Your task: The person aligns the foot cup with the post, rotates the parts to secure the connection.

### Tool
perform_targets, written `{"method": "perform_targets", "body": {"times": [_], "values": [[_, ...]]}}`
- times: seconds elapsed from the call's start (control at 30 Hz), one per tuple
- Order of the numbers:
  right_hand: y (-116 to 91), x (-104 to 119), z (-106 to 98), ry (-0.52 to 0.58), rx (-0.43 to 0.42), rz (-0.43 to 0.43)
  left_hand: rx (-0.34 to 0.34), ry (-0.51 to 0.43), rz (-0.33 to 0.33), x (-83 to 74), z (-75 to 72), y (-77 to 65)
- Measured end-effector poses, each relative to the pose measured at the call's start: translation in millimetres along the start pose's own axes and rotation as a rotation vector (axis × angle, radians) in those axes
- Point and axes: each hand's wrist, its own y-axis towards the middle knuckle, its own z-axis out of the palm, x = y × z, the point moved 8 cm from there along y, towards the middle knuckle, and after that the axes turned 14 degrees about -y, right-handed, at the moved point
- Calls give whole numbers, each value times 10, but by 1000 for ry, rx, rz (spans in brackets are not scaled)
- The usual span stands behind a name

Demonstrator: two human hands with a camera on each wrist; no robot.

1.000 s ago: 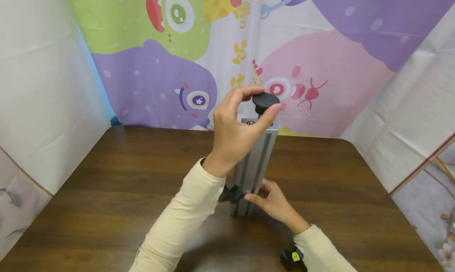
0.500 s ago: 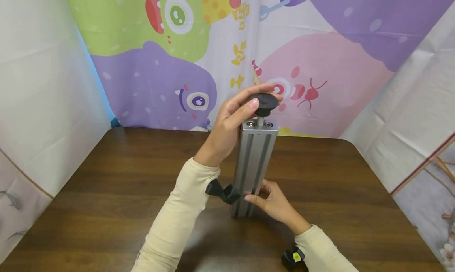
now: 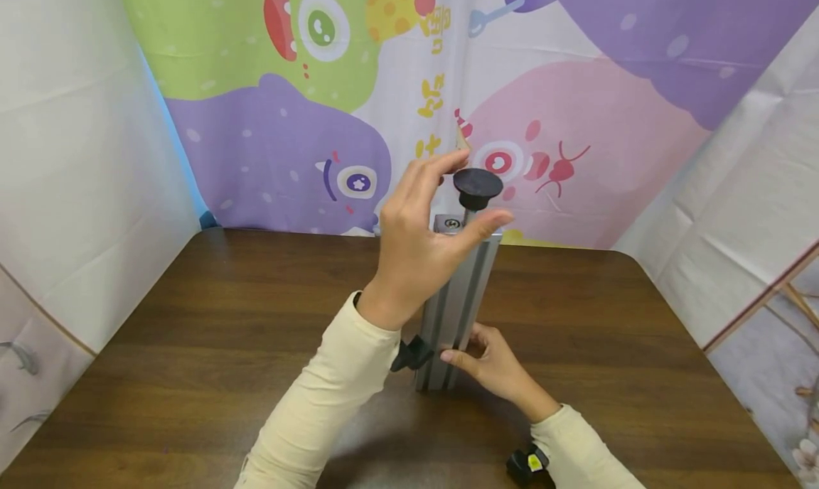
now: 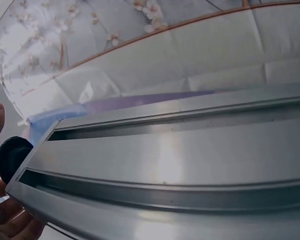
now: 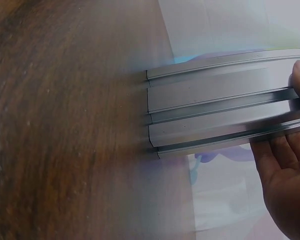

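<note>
I count one grooved metal bar (image 3: 457, 304), upright on end near the middle of the brown surface (image 3: 256, 283). At its top is one black disc (image 3: 478, 183) on one thin metal stem (image 3: 470, 217), with one screw (image 3: 452, 223) showing beside it.

Two hands are at it. The left hand (image 3: 419, 237) is spread wide about the disc, thumb on the near side and fingers on the far side; I see no grip. The right hand (image 3: 489, 361) holds the bar low down, its thumb on the near face.

Yellow characters (image 3: 430, 94) run down the far curtain (image 3: 256, 141), not clear enough for me to read. The yellow label (image 3: 534, 463) on the black wrist device (image 3: 520, 466) by the right sleeve (image 3: 579, 446) is too small to read.

Four cartoon creatures fill the curtain, and pale sheets (image 3: 70, 119) hang left and right. From the head view, the left thumb covers part of the bar's top, hiding its right corner.
</note>
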Motion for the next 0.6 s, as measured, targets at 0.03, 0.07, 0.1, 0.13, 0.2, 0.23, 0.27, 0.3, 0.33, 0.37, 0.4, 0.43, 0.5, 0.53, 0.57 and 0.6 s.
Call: {"method": "perform_targets", "body": {"times": [0.03,0.07,0.1,0.13,0.2,0.23,0.27,0.3,0.33,0.37,0.4,0.43,0.5,0.53,0.57,0.6], "values": [[0,-1,1,0,0,-2,-8,17,14,-15,-1,3],[-1,-1,2,0,-1,-3,-18,32,27,-28,-4,6],[-2,-1,3,1,-1,-1,-28,40,39,-37,-5,8],[-4,-1,4,3,-1,1,-38,44,48,-41,-6,9],[-5,0,3,6,-2,5,-57,48,59,-47,-11,7],[-6,1,3,6,-2,7,-66,45,62,-48,-13,7],[-6,1,3,7,-3,9,-74,42,65,-48,-15,8],[-5,0,3,9,-3,10,-80,38,62,-45,-16,9],[-4,0,3,10,-4,8,-86,35,58,-40,-21,10],[-2,1,3,8,-5,7,-90,27,51,-32,-26,12],[-1,1,4,7,-6,6,-91,12,41,-20,-31,16],[0,0,6,8,-6,3,-88,-12,25,-3,-36,20],[0,-2,3,7,-12,0,-56,-114,-39,63,-37,29],[0,-1,1,4,-15,-3,-24,-204,-91,113,-28,33],[0,-2,-3,-1,-20,-5,16,-318,-167,177,-13,32],[0,-3,-6,-5,-23,-6,59,-448,-253,247,8,26]]}}
